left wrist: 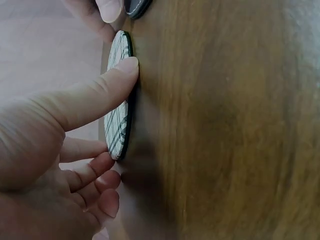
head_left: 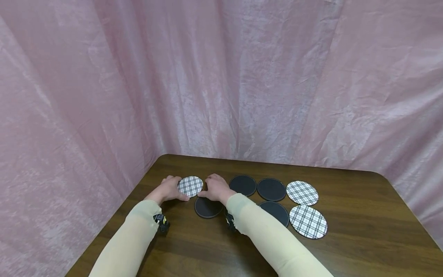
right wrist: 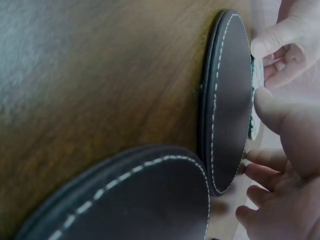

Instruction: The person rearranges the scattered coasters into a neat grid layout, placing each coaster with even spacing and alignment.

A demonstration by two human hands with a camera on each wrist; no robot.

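A round plaid coaster [head_left: 190, 187] lies at the left of the wooden table. My left hand [head_left: 169, 189] holds its left side, thumb along the near edge and fingertips by the left rim. In the left wrist view this plaid coaster [left wrist: 118, 122] sits between thumb and fingers. At its right side my right hand [head_left: 217, 187] has thumb and fingers apart; the fingertips are close to the rim, and whether they touch it is unclear. Just below the right thumb lies a dark coaster [head_left: 208, 209] with white edge stitching, seen in the right wrist view [right wrist: 231, 100].
To the right lie more dark coasters [head_left: 243, 185], one partly behind my right sleeve [head_left: 273, 234]. Two plaid coasters [head_left: 302, 192] are beyond them, one nearer than the other. A pink curtain [head_left: 221, 77] hangs behind the table [head_left: 367, 215].
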